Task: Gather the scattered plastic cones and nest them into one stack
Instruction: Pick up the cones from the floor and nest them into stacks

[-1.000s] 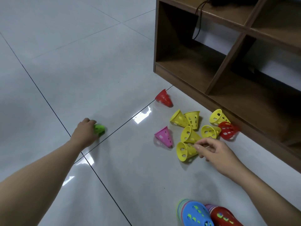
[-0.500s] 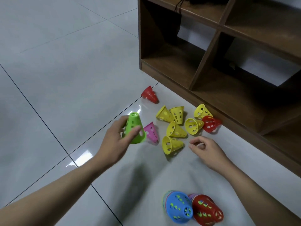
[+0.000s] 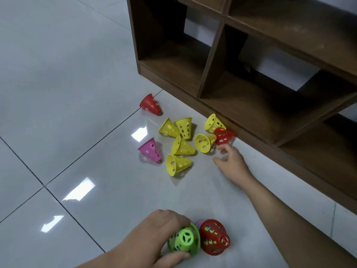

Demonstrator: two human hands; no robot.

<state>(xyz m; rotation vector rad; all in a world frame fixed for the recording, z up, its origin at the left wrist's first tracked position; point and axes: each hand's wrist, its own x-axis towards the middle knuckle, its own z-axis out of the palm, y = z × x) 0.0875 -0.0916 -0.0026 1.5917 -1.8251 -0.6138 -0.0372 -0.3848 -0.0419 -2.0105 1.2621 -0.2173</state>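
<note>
Here the left hand [image 3: 152,238] grips a green perforated plastic cone [image 3: 183,241] beside a red cone stack [image 3: 214,236]; the right hand [image 3: 230,161] reaches, fingers [image 3: 217,161] loosely spread, toward scattered yellow cones [image 3: 182,147].

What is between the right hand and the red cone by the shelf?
Nothing visible. The right hand reaches with open fingers just below the red perforated plastic cone lying against the brown wooden shelf. A yellow perforated plastic cone lies beside it to the left, not in the path.
</note>
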